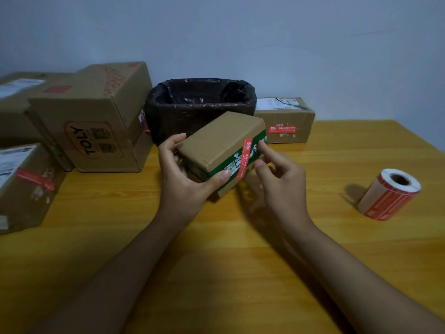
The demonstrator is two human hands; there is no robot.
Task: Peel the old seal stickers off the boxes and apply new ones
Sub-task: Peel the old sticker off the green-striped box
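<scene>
Above the middle of the yellow wooden tabletop (240, 249), a small brown cardboard box with a green printed band (221, 143) is held tilted in the air, one corner pointing towards the camera. The left hand (185, 174) grips it from the left, fingers curled over the far edge and thumb pressed on the green band near the lower corner. A red rectangular seal sticker (245, 156) runs from the box's top edge down across the green band. The right hand (279, 172) is at that sticker with its index finger touching the band just right of it and its thumb at the sticker's lower part, the other fingers loosely curled; whether it is actually pinching the sticker cannot be told. On the right of the tabletop, well apart from the hands, lies a roll of red seal stickers on white backing (387, 195), on its side. Behind the held box stands a dark woven basket lined with a black plastic bag (199, 104), and just right of it a low brown cardboard box with a red sticker on its front (285, 121). At the left are a large brown cardboard box printed "TOLY" (94, 116), and nearer the camera a brown box with a torn red sticker (24, 184).
</scene>
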